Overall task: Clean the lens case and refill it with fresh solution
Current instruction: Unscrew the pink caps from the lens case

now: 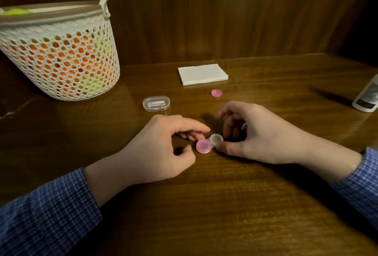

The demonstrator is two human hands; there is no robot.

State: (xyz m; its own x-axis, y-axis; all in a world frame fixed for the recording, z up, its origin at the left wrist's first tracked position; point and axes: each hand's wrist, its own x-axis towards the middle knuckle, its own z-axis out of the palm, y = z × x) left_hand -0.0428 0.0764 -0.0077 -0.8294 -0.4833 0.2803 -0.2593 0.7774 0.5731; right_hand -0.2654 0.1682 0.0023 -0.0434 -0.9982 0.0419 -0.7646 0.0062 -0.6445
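The lens case point(209, 143) lay flat on the surface point(225, 204), long axis running near-left to far-right, pink-capped end nearest. Left hand point(163, 147) and right hand point(255, 133) pinched it with curled fingers.

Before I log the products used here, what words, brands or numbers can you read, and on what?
None can be read.
White bottle at the right edge: dark label, print too blurred.
Clear oval box, pink cap, lens case, tissues, basket: no text visible.
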